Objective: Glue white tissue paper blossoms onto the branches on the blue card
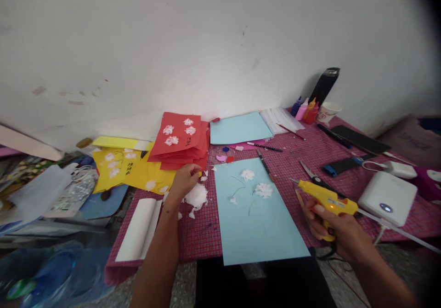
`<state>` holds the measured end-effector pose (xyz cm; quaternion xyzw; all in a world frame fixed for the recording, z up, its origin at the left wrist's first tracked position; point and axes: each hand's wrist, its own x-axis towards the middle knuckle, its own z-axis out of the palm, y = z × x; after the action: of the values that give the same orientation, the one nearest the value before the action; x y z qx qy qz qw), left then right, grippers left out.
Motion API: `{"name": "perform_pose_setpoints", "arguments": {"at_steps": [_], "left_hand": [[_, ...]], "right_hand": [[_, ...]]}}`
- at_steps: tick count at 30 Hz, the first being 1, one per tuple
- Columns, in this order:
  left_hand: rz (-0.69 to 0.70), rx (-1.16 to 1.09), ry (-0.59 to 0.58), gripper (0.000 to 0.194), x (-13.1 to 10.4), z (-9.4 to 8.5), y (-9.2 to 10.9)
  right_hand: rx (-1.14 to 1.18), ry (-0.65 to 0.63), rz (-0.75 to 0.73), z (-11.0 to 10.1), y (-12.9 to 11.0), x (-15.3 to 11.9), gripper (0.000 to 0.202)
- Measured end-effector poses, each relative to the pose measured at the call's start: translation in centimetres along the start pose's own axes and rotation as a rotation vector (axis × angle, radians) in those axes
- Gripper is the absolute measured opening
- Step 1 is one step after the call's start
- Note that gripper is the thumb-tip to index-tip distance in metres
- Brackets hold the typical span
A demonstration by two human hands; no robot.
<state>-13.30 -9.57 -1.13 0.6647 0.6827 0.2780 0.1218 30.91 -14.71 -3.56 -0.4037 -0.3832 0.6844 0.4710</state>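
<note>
My right hand (pixel 327 223) is wrapped round the handle of a yellow hot glue gun (pixel 327 198). Its orange light glows, and the nozzle points left toward a light blue sheet of paper (pixel 255 243). White petal flowers (pixel 263 190) and thin drawn stems lie on that sheet. Left of the sheet, my left hand (pixel 186 179) hovers by a pile of white paper petals (pixel 197 196), its fingers curled together. Whatever its fingertips may hold is too small to make out. A few loose petals (pixel 204 178) are close to those fingertips.
Red cards (pixel 182 138) and yellow cards (pixel 138 174) lie at left, beside a white paper roll (pixel 136 230). Scissors (pixel 317 178), a white power bank (pixel 389 200), a phone (pixel 360 139), paint bottles (pixel 311 112), a paper cup (pixel 328 111) and a black flask (pixel 324 86) occupy the right.
</note>
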Motion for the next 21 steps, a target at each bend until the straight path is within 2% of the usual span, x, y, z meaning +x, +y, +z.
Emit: {"name": "perform_pose_setpoints", "arguments": {"at_steps": [3, 7, 10, 12, 21], "left_hand": [[0.046, 0.007, -0.120, 0.019, -0.2, -0.7, 0.0], [0.165, 0.053, -0.228, 0.035, -0.2, -0.7, 0.5], [0.180, 0.077, -0.243, 0.048, -0.3, -0.4, 0.6], [0.172, 0.087, -0.244, 0.049, -0.3, -0.3, 0.7], [0.172, 0.181, -0.253, 0.030, -0.2, -0.3, 1.1]], "right_hand": [[0.010, 0.006, 0.020, 0.2, -0.2, -0.1, 0.019], [0.000, 0.004, 0.005, 0.3, -0.3, -0.1, 0.016], [-0.009, 0.001, 0.004, 0.3, -0.2, -0.1, 0.015], [-0.010, 0.012, 0.011, 0.2, -0.1, -0.1, 0.016], [0.015, 0.034, 0.019, 0.7, -0.5, -0.3, 0.014]]}}
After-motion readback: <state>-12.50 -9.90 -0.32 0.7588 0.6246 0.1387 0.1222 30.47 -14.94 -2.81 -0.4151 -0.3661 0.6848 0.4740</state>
